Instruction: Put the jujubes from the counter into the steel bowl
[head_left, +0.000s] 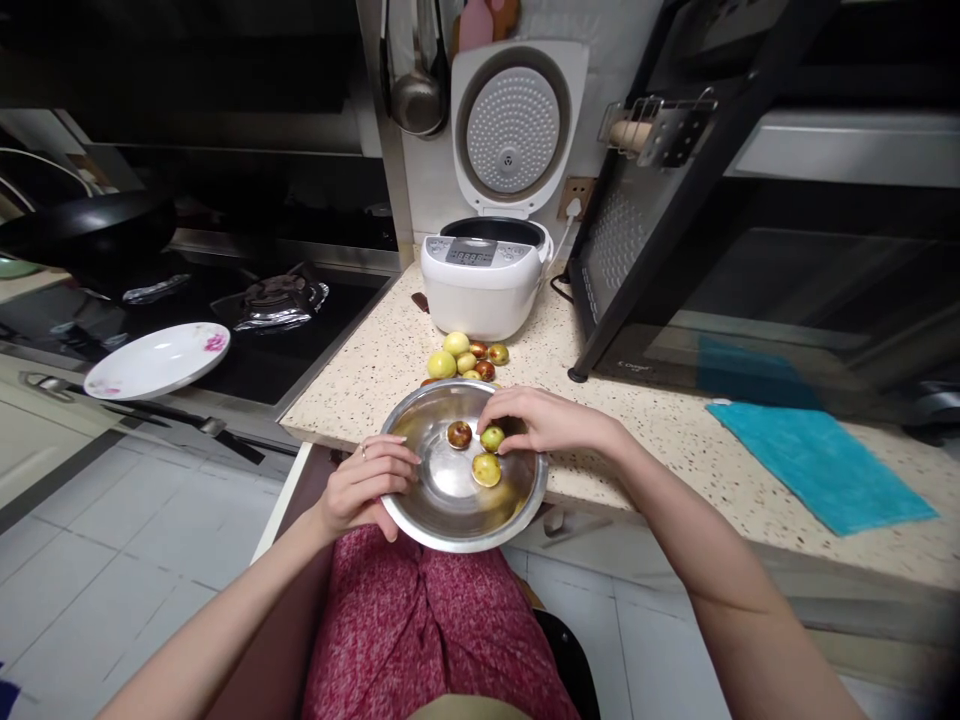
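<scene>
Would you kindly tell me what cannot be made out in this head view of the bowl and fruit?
- Rice cooker display: too small to read.
- Far fruit in the counter pile: partly hidden by the steel bowl rim.
- Right hand fingertips cover part of the green fruit.
- Oven interior: dark.

Both forearms are bare — no sleeves, cuffs, watch or bracelet show anywhere along them. The left hand (pixel 367 485) wears a thin, pale band ring on one of its fingers (pixel 365 452); the metal is too small to tell apart further. The right hand (pixel 544 420) carries no ring that can be seen. Just below the left hand, the lap is covered by a dark pink, mottled garment (pixel 427 630) — finely speckled cloth, loosely creased. Under the garment's lower edge lies a strip of tan fabric.
</scene>
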